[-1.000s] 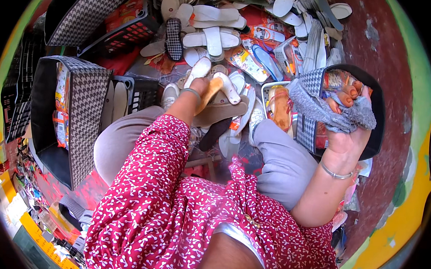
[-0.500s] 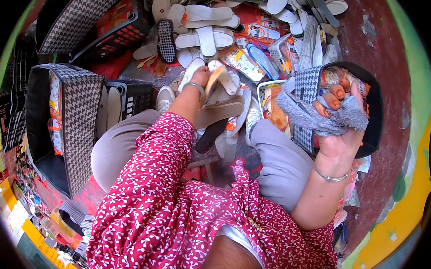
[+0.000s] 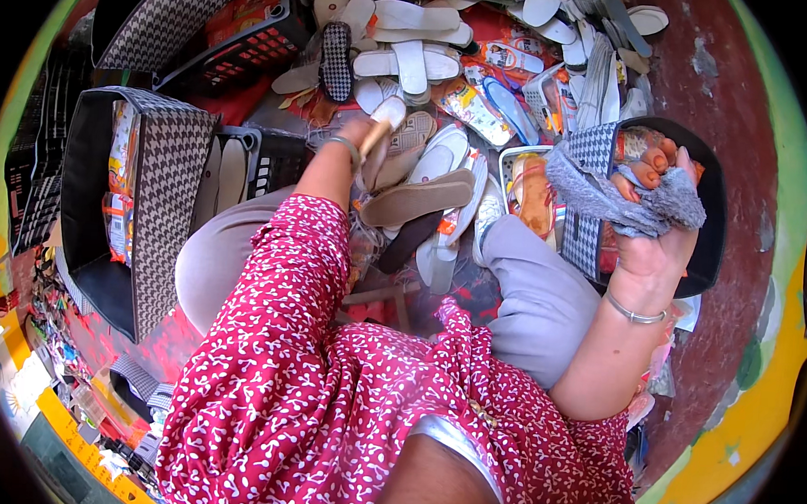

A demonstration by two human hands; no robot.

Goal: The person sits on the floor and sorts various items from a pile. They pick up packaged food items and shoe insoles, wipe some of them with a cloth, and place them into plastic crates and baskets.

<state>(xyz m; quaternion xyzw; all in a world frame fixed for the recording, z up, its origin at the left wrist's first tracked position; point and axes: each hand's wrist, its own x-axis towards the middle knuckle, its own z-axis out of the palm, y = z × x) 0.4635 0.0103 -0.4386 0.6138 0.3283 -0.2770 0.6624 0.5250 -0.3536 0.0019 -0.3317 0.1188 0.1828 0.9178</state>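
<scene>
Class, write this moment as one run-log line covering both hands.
left hand: gripping sole | right hand: holding fuzzy grey cloth | near right hand: checked box | ahead: loose soles

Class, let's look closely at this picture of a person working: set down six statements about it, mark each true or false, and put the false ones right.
1. The right hand holds a grey cloth. True.
2. The left hand is empty. False: it holds a pale sole.
3. The person wears only one bracelet. False: there are two.
4. The top is red with a white pattern. True.
5. The trousers are black. False: they are grey.
6. The checked sole lies left of the blue sole. True.
</scene>
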